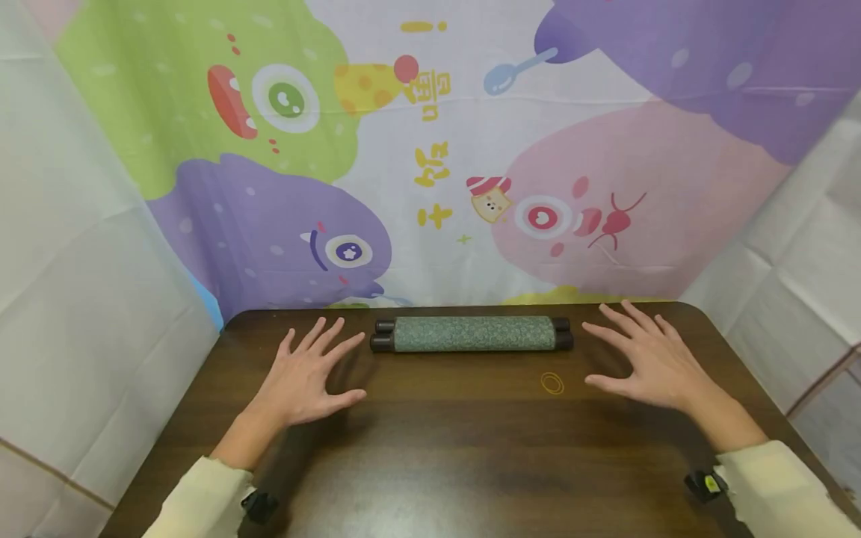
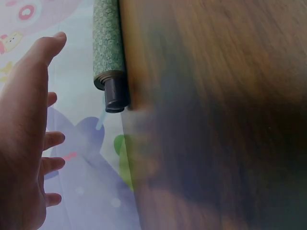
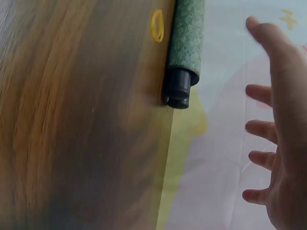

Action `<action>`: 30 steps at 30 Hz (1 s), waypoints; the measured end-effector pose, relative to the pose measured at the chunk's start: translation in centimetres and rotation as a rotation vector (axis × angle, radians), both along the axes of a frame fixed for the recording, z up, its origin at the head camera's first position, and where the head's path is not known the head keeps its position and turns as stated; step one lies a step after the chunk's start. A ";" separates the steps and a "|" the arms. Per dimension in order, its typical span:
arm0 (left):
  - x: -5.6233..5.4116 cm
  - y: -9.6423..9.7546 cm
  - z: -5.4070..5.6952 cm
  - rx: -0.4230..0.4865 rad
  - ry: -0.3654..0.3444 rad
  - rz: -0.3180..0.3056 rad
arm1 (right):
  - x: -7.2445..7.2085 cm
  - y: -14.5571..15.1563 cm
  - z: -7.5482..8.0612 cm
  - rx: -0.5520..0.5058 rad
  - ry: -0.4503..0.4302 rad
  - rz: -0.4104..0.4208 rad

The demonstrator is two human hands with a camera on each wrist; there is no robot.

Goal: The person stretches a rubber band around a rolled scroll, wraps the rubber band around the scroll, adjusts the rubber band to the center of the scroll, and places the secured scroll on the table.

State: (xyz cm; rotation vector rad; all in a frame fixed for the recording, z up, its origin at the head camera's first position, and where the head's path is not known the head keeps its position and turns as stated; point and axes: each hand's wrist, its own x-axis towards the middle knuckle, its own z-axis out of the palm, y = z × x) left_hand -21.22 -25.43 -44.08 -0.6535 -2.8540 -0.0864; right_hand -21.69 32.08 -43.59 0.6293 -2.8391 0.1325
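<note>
A rolled scroll in green patterned cloth lies across the back of the table, rolled from both ends into two rolls side by side. Dark knobs stick out at each end, as the left wrist view shows at one black knob. My left hand hovers with fingers spread just off the scroll's left end. Beyond the right end, my right hand is spread the same way, apart from the scroll. A yellow rubber band, looped double, lies in front of the scroll's right part.
The brown wooden table has rounded back corners. Behind it hangs a printed cloth with cartoon figures, close to the back edge. White sheets flank both sides. Dark straps with small devices sit at both wrists.
</note>
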 end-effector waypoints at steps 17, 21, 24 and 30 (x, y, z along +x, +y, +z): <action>-1.1 1.9 0.1 0.043 0.004 -0.025 | 0.4 -1.8 -1.0 -0.037 0.030 0.042; -1.4 2.4 0.2 0.048 -0.004 -0.035 | 0.4 -2.1 -1.1 -0.038 0.005 0.042; -1.7 2.9 0.4 0.057 -0.005 -0.049 | 0.4 -2.3 -1.1 -0.039 -0.003 0.042; -2.3 3.6 0.3 0.070 -0.010 -0.063 | 0.2 -2.6 -1.3 -0.043 0.008 0.062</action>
